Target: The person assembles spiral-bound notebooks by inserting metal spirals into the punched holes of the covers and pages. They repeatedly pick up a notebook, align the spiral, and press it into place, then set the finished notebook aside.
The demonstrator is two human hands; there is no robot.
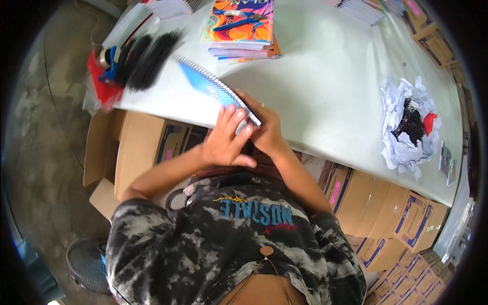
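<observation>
A spiral notebook (pixel 201 81) with a blue cover and a wire coil along its edge is held up tilted over the near edge of the table. My right hand (pixel 267 127) grips its near end, fingers behind it and partly hidden. Against the cover side lies my left hand (pixel 223 140), its fingers stretched out and thumb apart. Beyond the notebook is a stack of notebooks (pixel 244 51) with a colourful swirled cover on top. Blue pen-like tools (pixel 239 23) lie on that stack.
The white table (pixel 325 91) carries black bristly strips (pixel 152 58), a blue tape dispenser (pixel 109 63), red plastic (pixel 104 86) and crumpled paper (pixel 399 137). More spiral notebooks (pixel 356 10) sit at the back. Cardboard boxes (pixel 376 203) stand under the table, an open carton (pixel 137 140) at left.
</observation>
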